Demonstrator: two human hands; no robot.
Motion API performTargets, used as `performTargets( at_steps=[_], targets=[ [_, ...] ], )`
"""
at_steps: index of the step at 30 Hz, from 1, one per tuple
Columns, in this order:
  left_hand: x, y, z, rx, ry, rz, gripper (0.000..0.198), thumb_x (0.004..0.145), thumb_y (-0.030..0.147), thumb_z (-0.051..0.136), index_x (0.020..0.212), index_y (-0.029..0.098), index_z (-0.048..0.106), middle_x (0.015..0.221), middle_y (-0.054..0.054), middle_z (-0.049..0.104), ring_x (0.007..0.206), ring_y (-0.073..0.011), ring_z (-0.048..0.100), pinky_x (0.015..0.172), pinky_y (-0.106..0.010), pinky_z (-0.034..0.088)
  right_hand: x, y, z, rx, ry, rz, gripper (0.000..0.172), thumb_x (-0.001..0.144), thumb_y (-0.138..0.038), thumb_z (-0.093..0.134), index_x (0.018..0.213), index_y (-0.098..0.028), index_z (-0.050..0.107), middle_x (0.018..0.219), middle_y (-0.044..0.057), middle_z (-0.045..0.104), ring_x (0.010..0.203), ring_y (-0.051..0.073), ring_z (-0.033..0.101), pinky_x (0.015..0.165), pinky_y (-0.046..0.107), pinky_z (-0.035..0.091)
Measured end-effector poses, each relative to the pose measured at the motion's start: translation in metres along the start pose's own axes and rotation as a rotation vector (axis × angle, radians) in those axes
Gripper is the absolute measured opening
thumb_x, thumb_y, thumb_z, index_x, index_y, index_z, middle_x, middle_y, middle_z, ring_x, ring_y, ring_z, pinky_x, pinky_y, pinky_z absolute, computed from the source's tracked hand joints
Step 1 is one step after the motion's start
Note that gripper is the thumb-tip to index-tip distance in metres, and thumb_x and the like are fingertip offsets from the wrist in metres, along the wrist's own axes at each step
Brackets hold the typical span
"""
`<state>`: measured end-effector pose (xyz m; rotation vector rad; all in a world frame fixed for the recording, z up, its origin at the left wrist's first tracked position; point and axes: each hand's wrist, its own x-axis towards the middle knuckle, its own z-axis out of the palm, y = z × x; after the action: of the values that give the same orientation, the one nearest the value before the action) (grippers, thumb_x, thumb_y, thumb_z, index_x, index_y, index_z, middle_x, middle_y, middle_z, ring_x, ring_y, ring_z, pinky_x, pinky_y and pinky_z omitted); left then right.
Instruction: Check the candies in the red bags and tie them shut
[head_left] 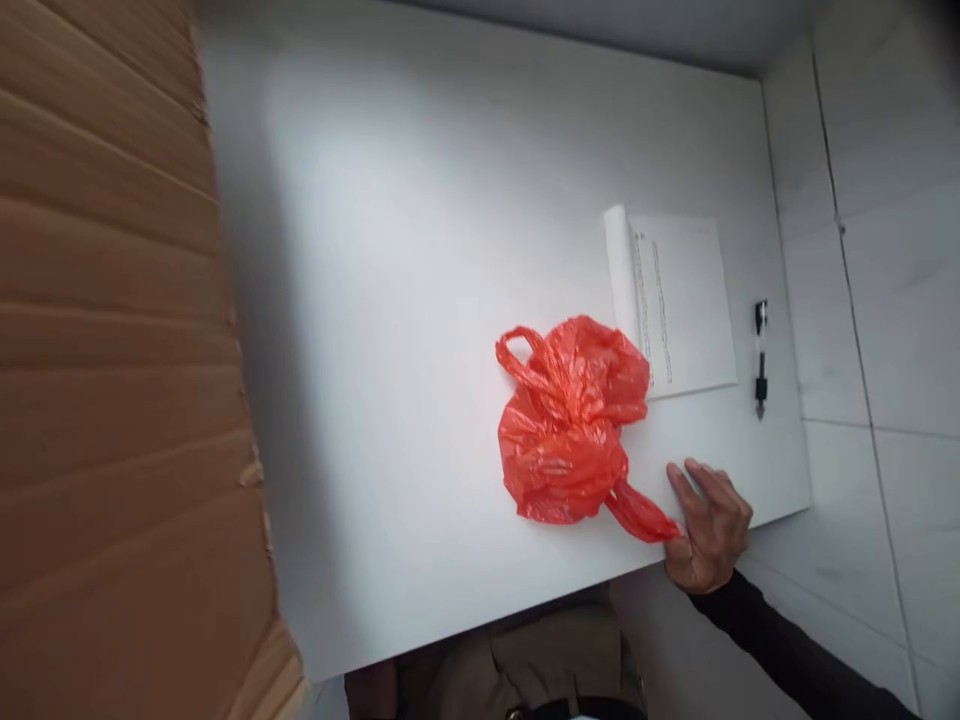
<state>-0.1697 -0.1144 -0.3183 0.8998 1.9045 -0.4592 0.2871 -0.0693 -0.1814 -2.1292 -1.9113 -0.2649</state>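
A red plastic bag [562, 470] lies crumpled on the white table [390, 330], gathered at its middle. One looped handle stands out at its upper left. The other handle stretches toward the lower right, and its tip is pinched at the thumb of my right hand [711, 525]. That hand rests by the table's front edge, with the other fingers partly extended over the tabletop. What the bag contains is hidden. My left hand cannot be made out in the picture.
An open booklet [686, 310] with printed lines lies just beyond the bag. To its right is a black and clear pen [761, 360]. Corrugated brown cardboard [120, 400] borders the left side. A white tiled wall [885, 320] runs along the right.
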Motion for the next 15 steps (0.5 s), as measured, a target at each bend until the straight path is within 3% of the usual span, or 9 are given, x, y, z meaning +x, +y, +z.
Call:
performTargets(
  at_steps=[4, 7, 10, 15],
  targets=[
    [0.004, -0.015, 0.049, -0.277, 0.318, 0.049, 0.041, 0.096, 0.038, 0.062, 0.132, 0.018, 0.058, 0.134, -0.011, 0.060, 0.117, -0.0303, 0.062, 0.095, -0.050, 0.054, 0.007, 0.005, 0.003, 0.011, 0.095, -0.024, 0.061, 0.089, -0.028, 0.041, 0.149, -0.020, 0.052, 0.146, 0.013, 0.055, 0.127, 0.038, 0.056, 0.108, 0.058, 0.044],
    [-0.003, -0.020, 0.076, -0.454, 0.484, 0.137, 0.042, 0.097, 0.037, 0.060, 0.135, 0.019, 0.056, 0.138, -0.012, 0.058, 0.120, -0.0290, 0.060, 0.099, -0.053, 0.052, 0.005, 0.014, 0.006, 0.022, 0.185, -0.074, 0.058, 0.089, -0.026, 0.044, 0.146, -0.021, 0.056, 0.143, 0.012, 0.058, 0.125, 0.036, 0.057, 0.107, 0.055, 0.046],
    [-0.021, -0.025, 0.088, -0.556, 0.572, 0.180, 0.042, 0.097, 0.039, 0.060, 0.134, 0.019, 0.057, 0.135, -0.012, 0.060, 0.117, -0.0281, 0.062, 0.098, -0.052, 0.052, 0.002, 0.020, 0.011, 0.051, 0.208, -0.048, 0.057, 0.088, -0.021, 0.049, 0.144, -0.023, 0.057, 0.141, 0.010, 0.059, 0.125, 0.033, 0.055, 0.107, 0.050, 0.046],
    [-0.064, -0.039, 0.088, -0.651, 0.718, 0.177, 0.046, 0.097, 0.039, 0.060, 0.138, 0.019, 0.054, 0.136, -0.012, 0.059, 0.118, -0.0289, 0.062, 0.099, -0.054, 0.052, 0.001, 0.019, 0.010, 0.108, 0.198, -0.003, 0.052, 0.091, -0.019, 0.048, 0.141, -0.022, 0.059, 0.141, 0.010, 0.059, 0.126, 0.032, 0.051, 0.104, 0.046, 0.048]
  ],
)
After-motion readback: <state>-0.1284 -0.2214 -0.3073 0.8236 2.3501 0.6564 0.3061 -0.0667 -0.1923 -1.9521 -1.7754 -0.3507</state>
